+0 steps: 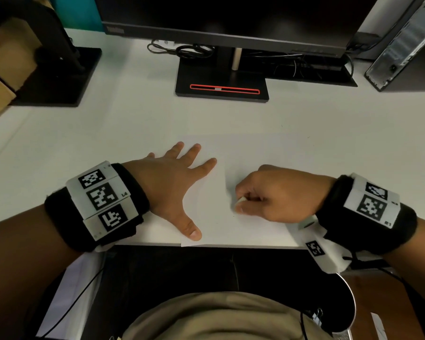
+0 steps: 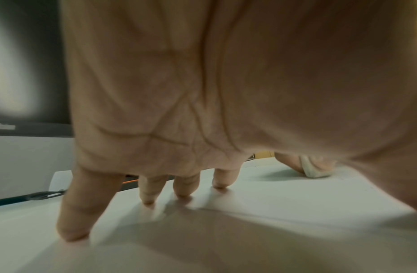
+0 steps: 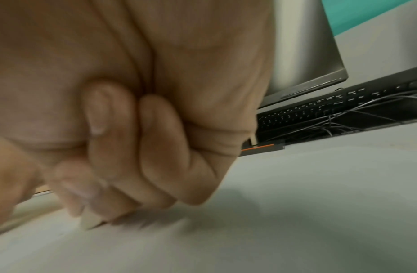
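Head view: left hand (image 1: 172, 185) pressed flat, fingers spread, on the paper (image 1: 206, 217) — right hand (image 1: 277, 195), at its 3 o'clock, pinches a white eraser (image 1: 241, 200) onto it.

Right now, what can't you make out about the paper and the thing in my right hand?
- Head view: the eraser is mostly hidden inside the right hand; only a white tip shows.
- Head view: any marks on the paper are too faint to tell.
- Right wrist view: the eraser's tip is blurred.
- Left wrist view: the left hand fills the frame and blocks most of the paper.
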Available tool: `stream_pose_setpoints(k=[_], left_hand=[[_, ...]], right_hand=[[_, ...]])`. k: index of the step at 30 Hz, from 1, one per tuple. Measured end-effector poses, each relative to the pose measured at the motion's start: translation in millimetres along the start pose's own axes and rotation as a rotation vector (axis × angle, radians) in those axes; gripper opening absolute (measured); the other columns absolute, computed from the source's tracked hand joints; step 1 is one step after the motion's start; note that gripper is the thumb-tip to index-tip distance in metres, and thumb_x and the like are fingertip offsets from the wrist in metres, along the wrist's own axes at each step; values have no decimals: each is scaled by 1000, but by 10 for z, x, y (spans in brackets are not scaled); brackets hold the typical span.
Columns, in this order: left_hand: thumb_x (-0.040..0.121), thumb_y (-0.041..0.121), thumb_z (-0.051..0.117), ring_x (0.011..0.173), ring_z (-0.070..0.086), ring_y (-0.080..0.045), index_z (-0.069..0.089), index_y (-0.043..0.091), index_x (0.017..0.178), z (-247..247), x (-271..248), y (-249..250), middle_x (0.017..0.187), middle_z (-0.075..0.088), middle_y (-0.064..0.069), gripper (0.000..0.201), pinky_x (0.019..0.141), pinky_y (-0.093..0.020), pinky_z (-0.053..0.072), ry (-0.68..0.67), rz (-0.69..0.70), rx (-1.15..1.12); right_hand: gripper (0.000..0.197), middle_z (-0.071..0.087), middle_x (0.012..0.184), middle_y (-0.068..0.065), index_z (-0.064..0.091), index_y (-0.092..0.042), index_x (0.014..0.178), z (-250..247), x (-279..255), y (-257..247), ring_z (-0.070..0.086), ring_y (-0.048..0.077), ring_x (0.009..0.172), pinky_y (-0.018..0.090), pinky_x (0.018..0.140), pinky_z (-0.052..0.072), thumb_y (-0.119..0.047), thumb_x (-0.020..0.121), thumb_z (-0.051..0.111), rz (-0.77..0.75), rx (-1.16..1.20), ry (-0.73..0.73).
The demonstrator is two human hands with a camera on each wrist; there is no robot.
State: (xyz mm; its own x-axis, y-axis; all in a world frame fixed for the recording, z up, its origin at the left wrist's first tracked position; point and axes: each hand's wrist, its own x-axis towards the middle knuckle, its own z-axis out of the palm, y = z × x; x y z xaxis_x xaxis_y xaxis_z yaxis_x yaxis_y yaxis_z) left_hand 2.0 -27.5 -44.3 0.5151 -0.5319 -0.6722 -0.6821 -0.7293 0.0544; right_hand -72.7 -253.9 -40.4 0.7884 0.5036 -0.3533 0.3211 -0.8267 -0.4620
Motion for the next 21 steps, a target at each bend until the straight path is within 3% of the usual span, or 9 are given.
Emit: stream_pose_setpoints(k=[3, 6, 10, 14, 17, 21], left_hand=[[48, 93, 66, 145, -35, -24, -34, 45, 146, 3, 1, -3, 156, -42, 6, 148, 118, -63, 5, 1, 1, 9], [46, 94, 66, 145, -35, -24, -34, 47, 144, 6, 6, -14, 156, -42, 7, 148, 118, -64, 5, 4, 5, 2], [45, 95, 65, 145, -36, -23, -35, 48, 143, 14, 8, -16, 156, -42, 8, 148, 118, -64, 5, 1, 3, -3], [46, 94, 65, 145, -36, -23, -35, 48, 144, 5, -2, -13, 156, -42, 7, 147, 117, -64, 5, 0, 4, 1], [46, 94, 65, 145, -36, -22, -35, 48, 143, 12, 0, -17, 156, -42, 7, 147, 118, -64, 5, 3, 3, 3], [46, 94, 65, 145, -36, -22, -35, 48, 144, 11, 6, -16, 156, -42, 8, 147, 119, -64, 6, 2, 4, 1]], right_hand=[[37, 47, 50, -6, 59, -13, 72, 44, -34, -23, 45, 11, 51, 18, 53, 35, -37, 100, 56, -17, 13, -54], [38, 48, 52, -5, 62, -11, 75, -35, -33, 71, 44, 11, 51, 21, 54, 36, -39, 99, 56, 48, -11, -19], [39, 45, 52, -3, 57, -9, 72, 47, -76, 37, 43, 12, 52, 21, 53, 34, -36, 100, 56, -8, -14, -37], [42, 48, 53, -11, 54, -14, 69, -63, -98, 173, 43, 10, 51, 21, 53, 32, -42, 100, 56, 79, -22, -19], [40, 49, 51, -8, 56, -14, 69, 16, -97, 130, 45, 11, 52, 19, 53, 33, -40, 99, 56, 18, -18, -3], [42, 46, 53, -5, 60, -11, 75, 9, -156, 192, 42, 11, 51, 27, 55, 38, -45, 99, 55, 64, -3, -41]])
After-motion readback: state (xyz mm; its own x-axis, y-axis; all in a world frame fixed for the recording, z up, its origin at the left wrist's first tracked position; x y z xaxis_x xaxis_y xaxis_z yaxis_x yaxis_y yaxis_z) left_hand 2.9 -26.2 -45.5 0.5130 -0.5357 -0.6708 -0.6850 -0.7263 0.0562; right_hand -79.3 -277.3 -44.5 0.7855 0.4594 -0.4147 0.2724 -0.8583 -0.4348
